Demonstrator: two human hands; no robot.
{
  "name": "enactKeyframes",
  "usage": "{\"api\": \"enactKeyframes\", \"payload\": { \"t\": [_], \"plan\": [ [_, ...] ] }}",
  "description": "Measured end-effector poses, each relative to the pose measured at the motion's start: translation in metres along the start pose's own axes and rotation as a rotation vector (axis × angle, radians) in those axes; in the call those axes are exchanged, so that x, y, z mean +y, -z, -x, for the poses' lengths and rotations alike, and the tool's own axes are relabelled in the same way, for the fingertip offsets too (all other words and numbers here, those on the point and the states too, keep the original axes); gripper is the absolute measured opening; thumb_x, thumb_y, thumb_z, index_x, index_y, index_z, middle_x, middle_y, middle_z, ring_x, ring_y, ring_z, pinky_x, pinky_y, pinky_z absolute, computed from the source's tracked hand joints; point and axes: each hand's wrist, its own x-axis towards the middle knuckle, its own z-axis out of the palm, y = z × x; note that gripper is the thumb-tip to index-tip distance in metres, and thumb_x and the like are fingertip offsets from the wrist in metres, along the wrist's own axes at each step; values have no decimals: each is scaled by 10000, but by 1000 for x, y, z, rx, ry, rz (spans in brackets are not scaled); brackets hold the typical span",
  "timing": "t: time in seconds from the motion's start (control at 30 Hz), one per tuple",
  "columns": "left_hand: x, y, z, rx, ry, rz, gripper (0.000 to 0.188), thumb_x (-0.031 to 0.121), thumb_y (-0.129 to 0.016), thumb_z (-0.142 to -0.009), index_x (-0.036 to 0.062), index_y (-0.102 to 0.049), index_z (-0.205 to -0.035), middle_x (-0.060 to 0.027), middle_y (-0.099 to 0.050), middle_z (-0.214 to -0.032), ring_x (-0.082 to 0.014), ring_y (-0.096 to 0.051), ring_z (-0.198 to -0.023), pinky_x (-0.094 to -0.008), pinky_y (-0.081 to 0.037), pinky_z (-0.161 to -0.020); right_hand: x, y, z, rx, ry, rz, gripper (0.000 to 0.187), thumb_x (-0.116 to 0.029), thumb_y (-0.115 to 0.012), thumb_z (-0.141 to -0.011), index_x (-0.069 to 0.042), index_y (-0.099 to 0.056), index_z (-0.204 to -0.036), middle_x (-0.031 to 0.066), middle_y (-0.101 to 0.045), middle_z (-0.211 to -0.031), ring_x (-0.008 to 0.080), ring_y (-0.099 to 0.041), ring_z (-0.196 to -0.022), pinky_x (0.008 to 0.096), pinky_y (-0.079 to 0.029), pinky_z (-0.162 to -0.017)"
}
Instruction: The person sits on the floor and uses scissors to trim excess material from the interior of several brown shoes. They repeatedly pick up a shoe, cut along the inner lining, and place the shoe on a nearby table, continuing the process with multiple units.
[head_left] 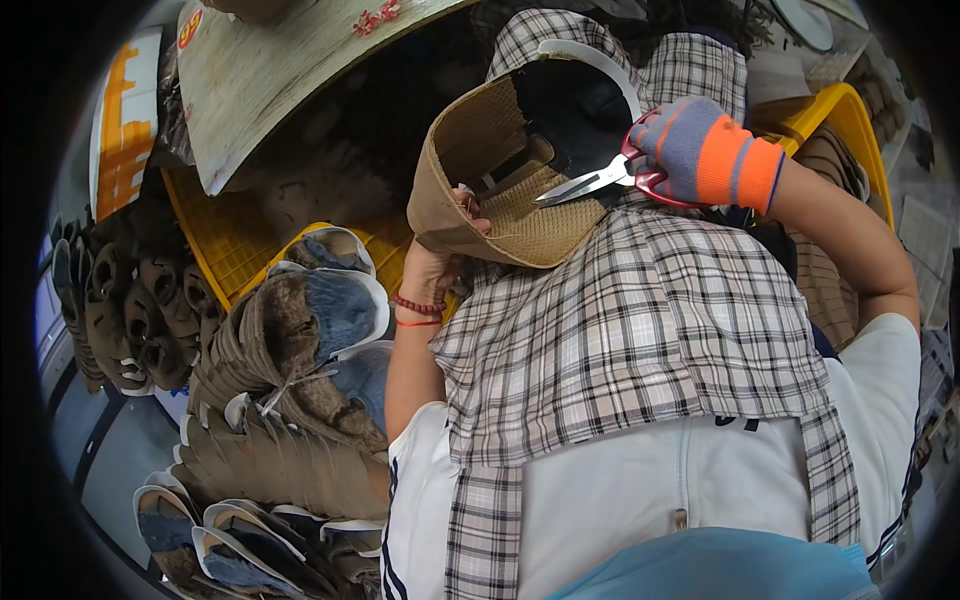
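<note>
My bare left hand (436,264) is closed round the edge of a brown boot upper (458,160), its thumb and fingertips showing inside. The upper curves open over my lap, with ribbed tan lining, a black inner part and a white strip along its far rim. A grey and orange knit glove covers my right hand (692,150), which is closed on the red handles of a pair of scissors (598,182). The silver blades point left into the upper, their tip over the ribbed lining. A checked apron (640,330) lies across my lap beneath.
Stacked brown uppers (290,460) with white edges and bluish insides are piled at my left. Behind them stands a yellow crate (225,235). Another yellow crate (862,120) holds brown pieces at right. A pale board (270,75) juts in from the far left.
</note>
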Motion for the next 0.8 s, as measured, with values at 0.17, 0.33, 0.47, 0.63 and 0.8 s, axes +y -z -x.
{"api": "enactKeyframes", "payload": {
  "t": [0.17, 0.33, 0.47, 0.63, 0.8],
  "plan": [
    [0, 2, -1, -12, 13, 4, 352, -88, -742, -732, 85, -607, -1007, 22, -613, -914, -117, -617, -837, -240, -528, -747, 1, 1, -2, 47, 39, 26, 307, -282, -736, -782, -126, -688, -1042, 55, -685, -820, 224, -680, -767, 325, -548, -660],
    [1, 1, 0, -18, 24, 14, 353, -85, -752, -726, 86, -603, -997, 32, -601, -891, -107, -610, -820, -236, -525, -737, 1, 8, -2, 42, 39, 101, 307, -271, -751, -771, -135, -692, -1039, 57, -687, -808, 229, -682, -752, 331, -549, -665],
    [2, -1, 1, -5, 39, 29, 353, -86, -752, -726, 90, -600, -991, 42, -586, -876, -97, -600, -811, -229, -519, -730, 6, 4, -3, 56, 71, 20, 304, -281, -733, -781, -128, -690, -1039, 63, -688, -804, 233, -685, -760, 336, -548, -674],
    [2, -2, -1, -22, 32, 39, 362, -87, -759, -719, 95, -602, -990, 47, -584, -879, -92, -594, -813, -221, -512, -733, 2, 4, -6, 0, 39, 47, 301, -307, -714, -793, -122, -691, -1030, 71, -690, -805, 236, -686, -737, 339, -548, -649],
    [5, -6, 2, -10, 27, 29, 365, -87, -771, -709, 94, -605, -979, 44, -596, -894, -96, -600, -817, -225, -516, -737, -6, 10, -1, 31, 26, 110, 287, -302, -714, -788, -119, -693, -1009, 74, -685, -776, 234, -682, -685, 345, -547, -619]
  ]
}}
